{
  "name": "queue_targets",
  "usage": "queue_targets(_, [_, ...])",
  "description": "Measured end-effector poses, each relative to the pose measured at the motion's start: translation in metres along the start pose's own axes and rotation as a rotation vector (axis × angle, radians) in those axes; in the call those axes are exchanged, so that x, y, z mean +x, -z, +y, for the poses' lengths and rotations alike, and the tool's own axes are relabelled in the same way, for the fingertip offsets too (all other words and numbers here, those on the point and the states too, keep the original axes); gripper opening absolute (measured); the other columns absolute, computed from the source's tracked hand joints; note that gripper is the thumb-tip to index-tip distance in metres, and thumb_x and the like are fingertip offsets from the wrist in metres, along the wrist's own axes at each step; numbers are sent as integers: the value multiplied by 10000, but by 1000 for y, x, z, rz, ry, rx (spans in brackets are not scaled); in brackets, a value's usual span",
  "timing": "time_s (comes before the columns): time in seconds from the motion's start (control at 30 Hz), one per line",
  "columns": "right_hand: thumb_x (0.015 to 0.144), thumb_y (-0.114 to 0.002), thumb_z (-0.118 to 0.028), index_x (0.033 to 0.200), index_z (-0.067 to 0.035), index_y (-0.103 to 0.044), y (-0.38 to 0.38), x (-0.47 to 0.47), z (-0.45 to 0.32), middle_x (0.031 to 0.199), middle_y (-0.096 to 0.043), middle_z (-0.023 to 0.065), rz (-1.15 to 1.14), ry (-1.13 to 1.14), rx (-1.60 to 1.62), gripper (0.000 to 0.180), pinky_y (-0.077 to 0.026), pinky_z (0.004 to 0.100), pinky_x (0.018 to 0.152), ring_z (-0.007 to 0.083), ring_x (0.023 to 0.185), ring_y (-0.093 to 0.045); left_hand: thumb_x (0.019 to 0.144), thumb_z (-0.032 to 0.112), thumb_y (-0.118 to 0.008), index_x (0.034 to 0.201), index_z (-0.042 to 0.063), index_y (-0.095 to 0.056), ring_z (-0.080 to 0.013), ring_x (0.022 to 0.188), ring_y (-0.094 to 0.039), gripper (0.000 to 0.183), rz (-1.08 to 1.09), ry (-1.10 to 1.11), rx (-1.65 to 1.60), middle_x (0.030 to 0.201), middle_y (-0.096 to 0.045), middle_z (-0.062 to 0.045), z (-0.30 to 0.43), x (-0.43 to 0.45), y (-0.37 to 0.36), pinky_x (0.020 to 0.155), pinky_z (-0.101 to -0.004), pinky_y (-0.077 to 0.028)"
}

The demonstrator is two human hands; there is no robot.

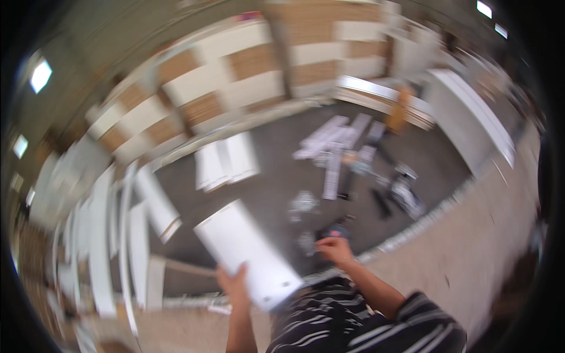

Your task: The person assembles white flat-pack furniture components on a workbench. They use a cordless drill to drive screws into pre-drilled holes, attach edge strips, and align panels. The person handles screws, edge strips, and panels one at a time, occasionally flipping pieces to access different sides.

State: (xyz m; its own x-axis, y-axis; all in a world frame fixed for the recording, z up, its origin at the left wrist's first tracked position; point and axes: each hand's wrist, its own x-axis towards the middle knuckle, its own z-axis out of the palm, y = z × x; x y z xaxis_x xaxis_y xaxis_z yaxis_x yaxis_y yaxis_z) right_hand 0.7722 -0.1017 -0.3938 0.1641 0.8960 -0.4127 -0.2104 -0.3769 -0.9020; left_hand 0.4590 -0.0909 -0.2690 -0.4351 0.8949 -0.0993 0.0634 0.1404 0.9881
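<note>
My left hand (234, 282) grips the long edge of a white rectangular panel (251, 256), thumb on its upper face. Two small dark round holes or fittings show near the panel's end closest to me. Over the dark mat (273, 194), my right hand (336, 250) is at a dark tool with a red spot (336, 231), perhaps a power drill; blur hides whether the fingers hold it. Beside this hand lies a clear plastic bag (306, 242), and another clear bag (304, 202) is farther out.
White boards (227, 161) lie on the mat. Printed strips (333, 172) and tools are scattered to the right. Long white panels (100, 247) stand at the left. Stacks of white and brown boards (247, 66) line the far side. A large panel (468, 114) leans at the right.
</note>
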Motion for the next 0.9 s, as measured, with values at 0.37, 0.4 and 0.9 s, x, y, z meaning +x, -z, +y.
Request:
queue_targets(0.37, [906,-776,-57,1062,-8,-737,-54,2,-217,718,-638,-4,-200,511,129,169,-368,227,496,57,569,-521,915,54,-737,1205,-42,-652,-146,916,-677,316,-377,-144,-48,1043,-745,-112,66,-5,-27,836,-326,-558])
queue_targets(0.4, [908,-777,-59,1061,-13,-740,-65,1,-228,735,-646,0,-155,577,82,164,-375,228,496,48,569,-519,917,44,-733,1209,-42,-650,-142,924,-676,315,-409,-127,-73,1053,-744,-107,70,-9,-26,841,-323,-558])
queue_targets(0.9, [856,-780,-29,978,-40,-772,-106,5,-266,861,-720,66,11,1182,-613,123,-435,270,490,115,518,-554,924,106,-753,1258,-32,-652,-169,1030,-664,376,-476,-116,-56,1140,-727,-138,70,-9,-15,928,-337,-532])
